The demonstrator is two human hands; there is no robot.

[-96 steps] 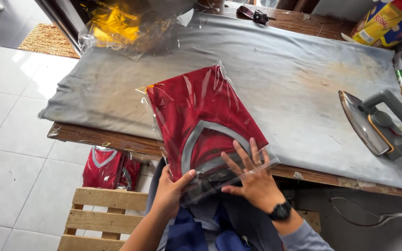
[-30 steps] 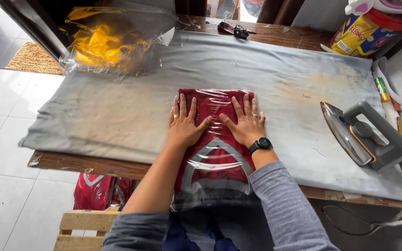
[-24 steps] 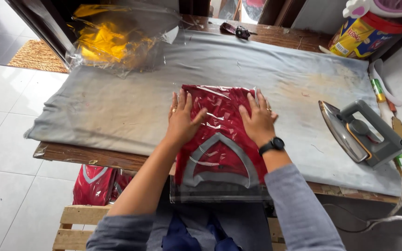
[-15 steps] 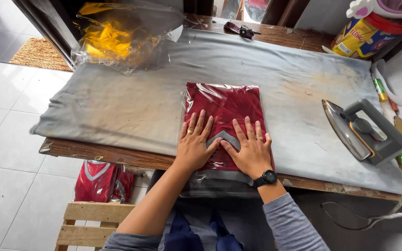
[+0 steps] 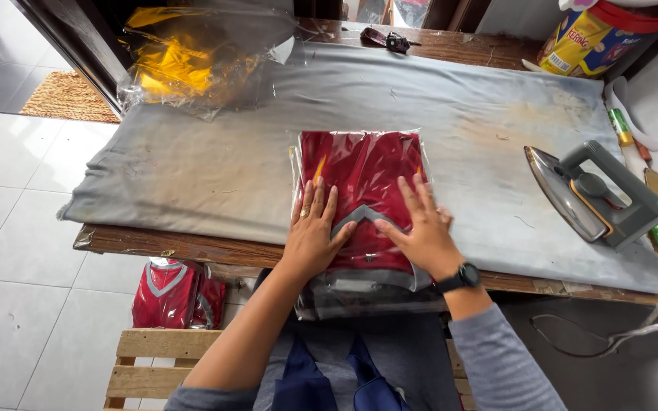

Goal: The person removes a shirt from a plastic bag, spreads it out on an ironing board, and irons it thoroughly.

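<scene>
Red folded garment in glossy clear plastic bag lies at the near edge of the grey cloth-covered table; left hand and right hand press flat, fingers spread. Grey iron rests right.

Two hands, left and right, are pressing on one bagged red shirt. One iron is sitting at 3 o'clock on the surface, one yellow bag at 10, one tin at 1, one more bagged red shirt on the floor at 7.
</scene>
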